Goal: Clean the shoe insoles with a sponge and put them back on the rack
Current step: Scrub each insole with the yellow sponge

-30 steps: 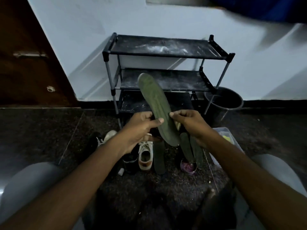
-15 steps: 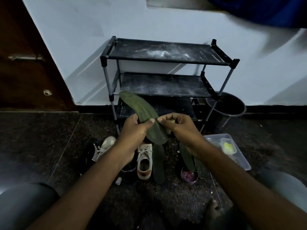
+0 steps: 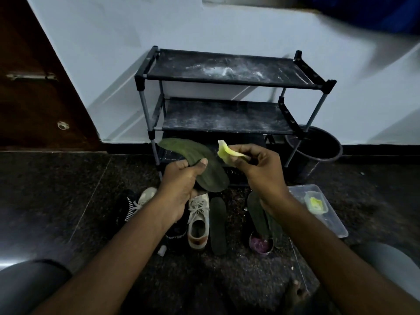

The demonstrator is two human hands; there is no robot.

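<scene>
Currently: black three-shelf rack (image 3: 227, 71) stands against the wall, shelves dusty. Dark bucket (image 3: 318, 151) sits just right of it. Clear tub (image 3: 329, 214) is on the floor, right side. White sneaker (image 3: 198, 223) and spare insole (image 3: 218, 226) lie side by side on the floor. Left hand (image 3: 179, 185) grips the green insole (image 3: 200, 162), thumb on top, in front of the rack's bottom shelf. Right hand (image 3: 261, 169) pinches the yellow sponge (image 3: 227, 152) just beside that insole; contact unclear.
</scene>
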